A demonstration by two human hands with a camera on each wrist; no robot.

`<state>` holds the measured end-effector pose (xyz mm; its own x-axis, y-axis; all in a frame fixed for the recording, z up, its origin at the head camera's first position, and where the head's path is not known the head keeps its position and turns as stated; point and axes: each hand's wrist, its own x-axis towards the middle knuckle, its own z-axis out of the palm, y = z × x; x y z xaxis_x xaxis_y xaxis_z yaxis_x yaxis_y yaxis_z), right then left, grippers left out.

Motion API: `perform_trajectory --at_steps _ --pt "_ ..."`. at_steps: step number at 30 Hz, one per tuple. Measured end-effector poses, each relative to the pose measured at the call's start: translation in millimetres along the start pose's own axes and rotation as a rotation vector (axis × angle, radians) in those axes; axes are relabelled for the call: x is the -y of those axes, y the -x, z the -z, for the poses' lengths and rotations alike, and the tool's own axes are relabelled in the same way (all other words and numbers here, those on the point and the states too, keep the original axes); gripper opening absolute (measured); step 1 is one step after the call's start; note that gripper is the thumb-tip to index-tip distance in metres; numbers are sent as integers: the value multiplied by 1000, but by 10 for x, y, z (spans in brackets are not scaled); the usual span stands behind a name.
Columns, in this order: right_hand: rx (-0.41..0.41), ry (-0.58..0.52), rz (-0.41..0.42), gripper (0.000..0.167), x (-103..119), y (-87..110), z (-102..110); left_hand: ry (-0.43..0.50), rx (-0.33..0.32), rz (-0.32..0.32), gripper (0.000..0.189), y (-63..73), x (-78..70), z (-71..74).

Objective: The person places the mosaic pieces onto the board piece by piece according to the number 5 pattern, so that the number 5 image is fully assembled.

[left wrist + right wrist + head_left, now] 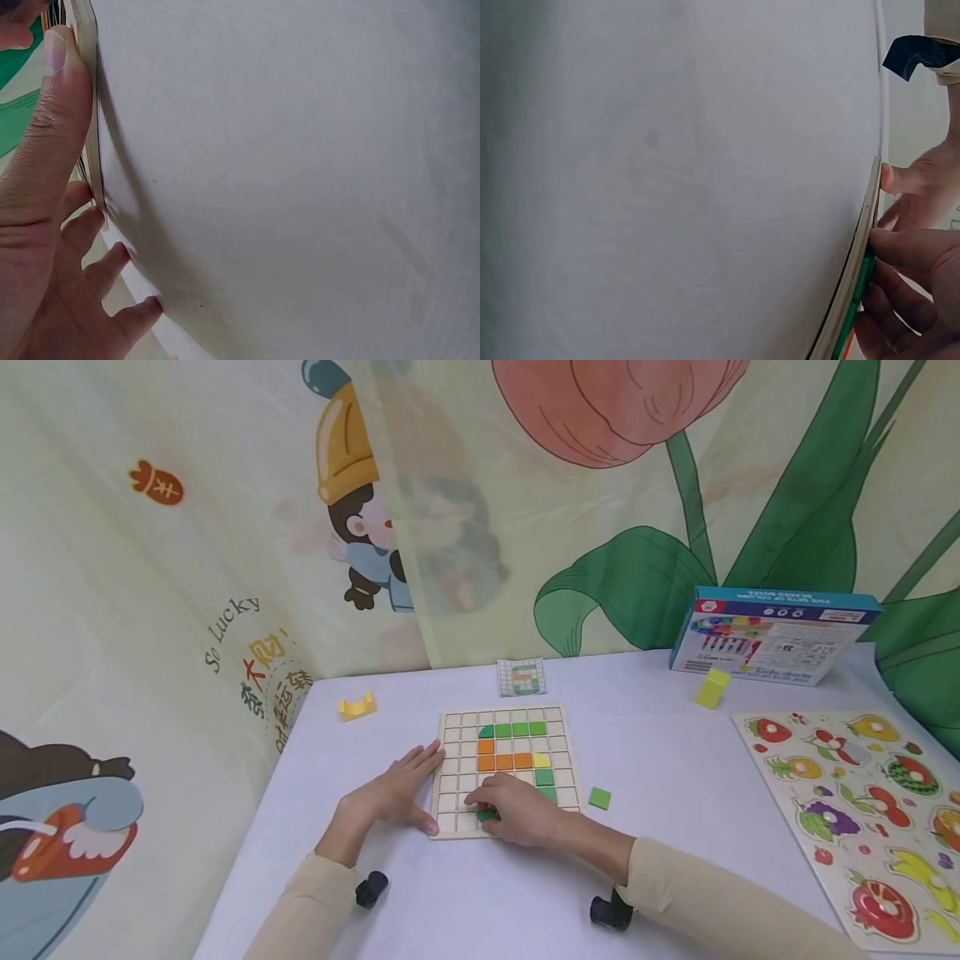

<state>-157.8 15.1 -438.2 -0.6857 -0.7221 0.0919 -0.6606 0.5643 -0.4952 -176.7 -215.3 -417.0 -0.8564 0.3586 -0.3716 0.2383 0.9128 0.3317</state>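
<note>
A wooden grid board (pixel 446 777) lies on the table with orange, yellow and green tiles in several squares. My left hand (pixel 393 789) rests along its left edge, fingers spread and fairly straight. The left thumb (pixel 56 112) lies at the board's near left corner. Over the near part of the board, my right hand (pixel 517 810) has its fingers curled and pinches a dark green tile (pixel 487 815), largely covered by the fingers. In the right wrist view the right thumb (pixel 911 247) and fingers meet at the board's edge beside green tiles (pixel 846 330).
A loose green square tile (pixel 600 797) lies right of the board. Behind it is a small pattern card (pixel 521 677). A yellow bridge-shaped block (pixel 357 706), a yellow-green block (pixel 712 688), a printed box (pixel 772 637) and a fruit picture board (pixel 847 893) surround it.
</note>
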Motion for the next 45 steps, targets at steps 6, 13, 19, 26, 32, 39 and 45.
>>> perform_trajectory --at_steps 6,13,19,26,32,39,45 --pt "-18 -10 -24 35 3 22 -18 -12 -2 -2 119 10 5 -1" --pt "-7 0 -51 35 6 37 -27 -16 -3 -13 118 7 8 -3" --pt "-9 0 -43 36 3 72 -9 -9 -4 -25 119 14 -7 10" --pt "-18 7 -46 35 -21 79 -5 -15 0 -14 118 22 1 5" --pt "-13 15 -30 34 -14 57 -7 -1 -3 -30 119 23 7 5" --pt "21 -50 -55 33 -59 97 151 -2 -6 -16 119 14 10 -8" --pt "41 -157 -112 31 -292 279 470 11 -18 -12 120 0 -1 -11"
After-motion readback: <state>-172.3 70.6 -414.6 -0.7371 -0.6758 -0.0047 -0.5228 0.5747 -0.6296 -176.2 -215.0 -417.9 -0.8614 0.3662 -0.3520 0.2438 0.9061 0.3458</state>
